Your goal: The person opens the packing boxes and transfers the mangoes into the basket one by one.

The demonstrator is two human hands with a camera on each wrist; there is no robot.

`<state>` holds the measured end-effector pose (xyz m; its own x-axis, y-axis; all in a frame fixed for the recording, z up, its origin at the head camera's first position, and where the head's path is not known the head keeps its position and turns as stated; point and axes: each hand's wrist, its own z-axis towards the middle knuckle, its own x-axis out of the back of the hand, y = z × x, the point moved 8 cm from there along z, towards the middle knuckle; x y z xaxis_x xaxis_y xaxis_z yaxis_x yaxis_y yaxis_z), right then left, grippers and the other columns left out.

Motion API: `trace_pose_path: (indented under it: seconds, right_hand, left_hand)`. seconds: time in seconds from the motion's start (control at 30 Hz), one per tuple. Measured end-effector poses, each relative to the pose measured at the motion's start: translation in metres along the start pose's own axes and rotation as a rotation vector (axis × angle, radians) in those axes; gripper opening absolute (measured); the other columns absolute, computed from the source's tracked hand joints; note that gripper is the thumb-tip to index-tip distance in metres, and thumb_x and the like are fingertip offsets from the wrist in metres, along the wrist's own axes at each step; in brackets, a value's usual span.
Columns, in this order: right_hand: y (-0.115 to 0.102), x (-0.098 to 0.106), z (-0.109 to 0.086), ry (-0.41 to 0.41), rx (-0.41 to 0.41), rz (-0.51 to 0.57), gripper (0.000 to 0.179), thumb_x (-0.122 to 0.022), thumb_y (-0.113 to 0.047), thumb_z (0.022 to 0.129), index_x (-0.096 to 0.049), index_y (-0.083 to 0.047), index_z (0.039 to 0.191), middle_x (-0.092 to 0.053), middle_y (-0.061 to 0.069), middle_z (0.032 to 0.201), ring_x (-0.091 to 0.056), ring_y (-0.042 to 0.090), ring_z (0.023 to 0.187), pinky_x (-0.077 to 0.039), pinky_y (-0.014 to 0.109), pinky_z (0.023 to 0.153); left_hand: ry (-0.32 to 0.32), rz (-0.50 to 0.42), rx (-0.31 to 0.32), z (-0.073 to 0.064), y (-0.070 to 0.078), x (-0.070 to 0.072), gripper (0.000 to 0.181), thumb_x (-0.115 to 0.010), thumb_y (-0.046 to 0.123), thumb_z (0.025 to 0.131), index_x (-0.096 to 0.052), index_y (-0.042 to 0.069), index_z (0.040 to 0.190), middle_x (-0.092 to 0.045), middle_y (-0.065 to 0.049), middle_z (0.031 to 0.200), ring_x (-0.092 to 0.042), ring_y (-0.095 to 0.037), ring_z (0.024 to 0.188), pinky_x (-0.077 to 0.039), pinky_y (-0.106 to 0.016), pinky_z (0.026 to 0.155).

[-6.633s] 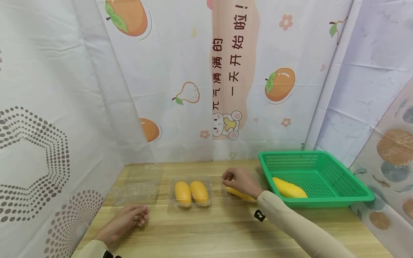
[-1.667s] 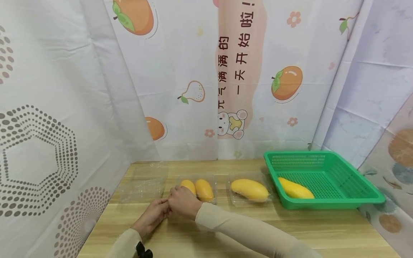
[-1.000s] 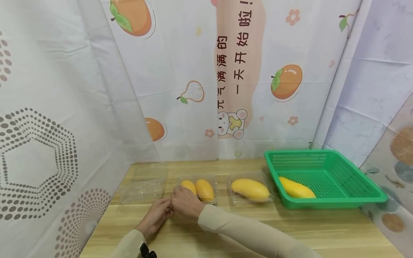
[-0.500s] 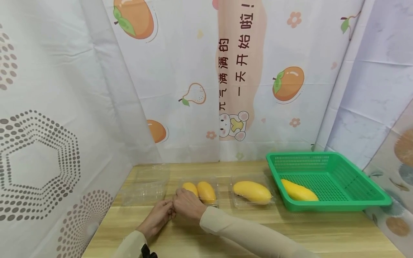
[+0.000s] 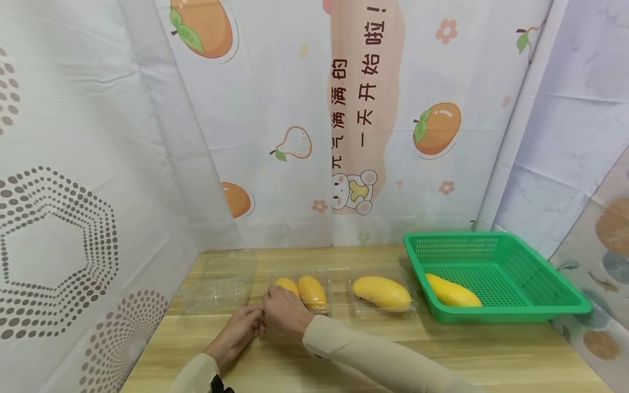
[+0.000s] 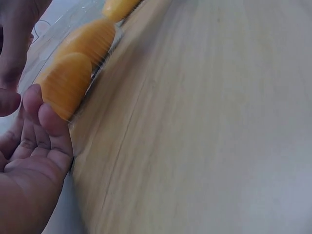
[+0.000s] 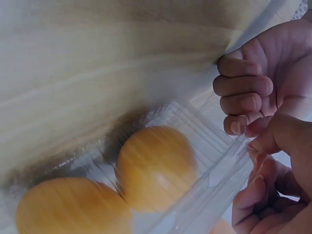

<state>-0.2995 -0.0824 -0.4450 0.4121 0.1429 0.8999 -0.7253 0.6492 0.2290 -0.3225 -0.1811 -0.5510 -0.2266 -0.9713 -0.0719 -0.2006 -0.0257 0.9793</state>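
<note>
Pinching the clear box around two mangoes, left hand and right hand each have a closed grip.

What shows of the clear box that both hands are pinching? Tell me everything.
The clear box looks like thin, ridged plastic. Two orange-yellow fruits lie side by side inside. It sits on the wooden table between two other clear containers. The left hand and right hand pinch its near left corner; latching is unclear.
</note>
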Motion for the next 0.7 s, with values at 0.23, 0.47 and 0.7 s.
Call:
trace_pose_path:
  seconds: [0.23,0.47,0.7]
  right_hand:
    - [-0.001,0.005,-0.001,0.054,0.014,-0.032,0.014,-0.072,-0.015,0.096,-0.07,-0.012,0.082,-0.052,-0.003,0.072,-0.039,0.007,0.06,-0.034,0.014,0.049]
    - [-0.003,0.008,-0.005,0.073,0.064,-0.076,0.008,-0.077,-0.018,0.094,-0.074,-0.012,0.09,-0.058,-0.003,0.08,-0.048,0.007,0.066,-0.044,0.014,0.058]
    - [-0.003,0.008,-0.013,0.087,0.08,-0.137,0.016,-0.082,-0.024,0.091,-0.073,-0.015,0.1,-0.062,-0.003,0.091,-0.055,0.008,0.074,-0.046,0.016,0.062]
  left_hand:
    - [-0.033,0.0,-0.004,-0.001,-0.002,0.001,0.019,-0.051,0.012,0.105,-0.064,0.004,0.094,-0.06,-0.003,0.094,-0.056,-0.017,0.084,-0.05,-0.028,0.076]
    - [-0.031,0.001,-0.006,0.001,-0.001,-0.001,0.022,-0.056,0.019,0.106,-0.064,0.007,0.09,-0.062,-0.002,0.089,-0.056,-0.016,0.081,-0.05,-0.027,0.073]
    - [-0.003,-0.004,-0.007,0.001,-0.001,-0.001,0.022,-0.059,0.021,0.105,-0.067,0.005,0.093,-0.063,-0.004,0.088,-0.056,-0.013,0.076,-0.049,-0.026,0.068]
